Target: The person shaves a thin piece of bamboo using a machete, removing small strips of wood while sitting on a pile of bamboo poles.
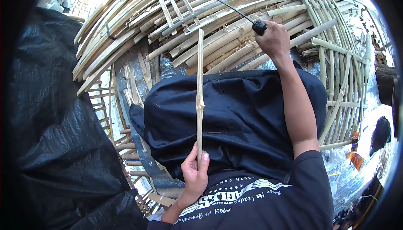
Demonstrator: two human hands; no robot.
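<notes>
My left hand pinches the near end of a split bamboo strip between thumb and fingers. The pale strip points straight away from me over my lap, with a knobbly node around its middle. Out to the far right, my right hand is closed round the black handle of a long, thin, dark tool. It looks like a blade seen edge-on, though I cannot tell for sure. It reaches up and left across the bamboo pile, apart from the strip in my left hand.
Dark cloth covers my lap. Beyond it lies a big pile of split bamboo. A bamboo lattice stands on the right, near a small bottle. Black sheeting hangs at left beside a slatted bamboo frame.
</notes>
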